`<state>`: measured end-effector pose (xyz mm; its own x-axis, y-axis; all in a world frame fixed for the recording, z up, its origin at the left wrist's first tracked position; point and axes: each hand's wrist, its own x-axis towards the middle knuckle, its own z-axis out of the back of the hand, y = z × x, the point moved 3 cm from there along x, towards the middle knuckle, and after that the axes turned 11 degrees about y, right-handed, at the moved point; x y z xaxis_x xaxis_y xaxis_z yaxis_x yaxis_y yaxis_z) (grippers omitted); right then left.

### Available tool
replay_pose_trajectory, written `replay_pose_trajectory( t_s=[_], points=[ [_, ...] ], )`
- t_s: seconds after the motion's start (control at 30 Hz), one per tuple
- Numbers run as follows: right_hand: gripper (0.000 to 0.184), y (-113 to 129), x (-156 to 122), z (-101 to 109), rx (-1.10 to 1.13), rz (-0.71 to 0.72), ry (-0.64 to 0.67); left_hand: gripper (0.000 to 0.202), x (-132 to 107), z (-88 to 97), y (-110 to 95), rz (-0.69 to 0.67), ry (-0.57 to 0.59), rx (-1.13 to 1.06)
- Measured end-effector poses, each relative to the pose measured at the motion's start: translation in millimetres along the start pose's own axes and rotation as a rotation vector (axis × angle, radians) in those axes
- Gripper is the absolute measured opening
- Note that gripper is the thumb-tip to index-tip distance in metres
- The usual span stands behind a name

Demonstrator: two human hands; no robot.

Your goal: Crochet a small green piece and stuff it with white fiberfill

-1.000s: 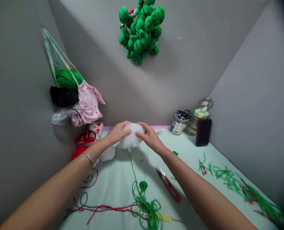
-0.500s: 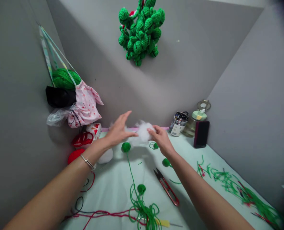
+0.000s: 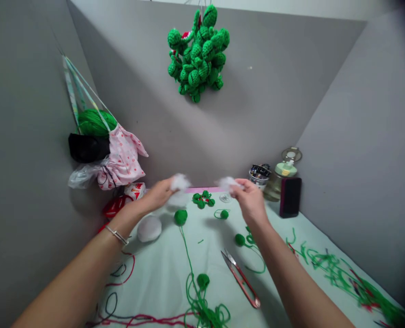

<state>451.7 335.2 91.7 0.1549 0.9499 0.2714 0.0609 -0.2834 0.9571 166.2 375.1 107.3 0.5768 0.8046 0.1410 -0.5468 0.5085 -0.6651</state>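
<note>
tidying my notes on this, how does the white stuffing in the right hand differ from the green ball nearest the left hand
The white stuffing is pale and wispy; the green ball is round and more sharply edged. The white stuffing is held up in the right hand; the green ball rests on the table. A green strand trails from the green ball; none shows on the white stuffing.

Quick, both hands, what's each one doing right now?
Left hand: closed, holding a tuft of white stuffing.
Right hand: closed, pinching a separate white tuft between thumb and fingers.
</note>
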Motion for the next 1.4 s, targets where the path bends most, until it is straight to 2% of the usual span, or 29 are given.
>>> replay_pose_trajectory(
  t_s=[0.1,0.2,0.3,0.4,0.5,0.6,0.77,0.93,1.07,1.17,1.23,1.33,1.4],
  points=[
    [0.041,1.6,4.1,14.7,0.016,-0.014,-0.038,0.041,-0.1,22.4,14.5,0.056,-0.148,-0.002],
    [0.037,-1.1,-2.1,4.4,-0.002,-0.065,0.071,0.046,3.6,28.2,14.1,0.053,-0.184,-0.028],
    [0.033,-3.3,-13.6,-19.9,-0.049,-0.098,0.217,0.054,7.1,18.8,3.4,0.04,-0.123,-0.08],
    [0.035,-2.1,-22.9,-45.2,-0.114,-0.092,0.319,0.066,5.5,1.3,-10.6,0.033,-0.018,-0.124],
    [0.037,-1.9,-26.9,-66.9,-0.186,-0.041,0.385,0.058,1.3,-17.2,-23.4,0.0,0.087,-0.159],
    [0.021,-6.5,-24.2,-75.1,-0.225,0.017,0.366,0.045,-2.8,-27.9,-29.5,-0.025,0.155,-0.196],
    [0.028,-20.8,-10.0,-52.7,-0.203,0.023,0.18,0.025,-11.4,-22.7,-25.4,-0.008,0.189,-0.223],
    [0.039,-32.3,1.1,-23.4,-0.108,-0.034,0.016,0.026,-19.1,-5.4,-10.4,0.053,0.179,-0.156],
    [0.041,-33.9,5.3,-4.2,-0.034,-0.07,-0.09,0.035,-19.3,21.2,11.7,0.153,0.002,-0.053],
    [0.04,-33.1,0.2,-7.6,-0.007,-0.121,-0.039,0.039,-16.9,31.3,17.0,0.198,-0.13,0.029],
    [0.039,-32.0,-7.6,-19.4,-0.001,-0.147,0.026,0.049,-15.0,24.4,8.8,0.192,-0.169,0.061],
    [0.037,-29.2,-20.5,-42.4,0.003,-0.156,0.136,0.072,-12.3,-3.4,-15.5,0.098,-0.162,0.043],
    [0.037,-26.6,-26.9,-54.7,0.01,-0.155,0.197,0.069,-10.0,-26.0,-29.6,0.035,-0.101,-0.01]
  ],
)
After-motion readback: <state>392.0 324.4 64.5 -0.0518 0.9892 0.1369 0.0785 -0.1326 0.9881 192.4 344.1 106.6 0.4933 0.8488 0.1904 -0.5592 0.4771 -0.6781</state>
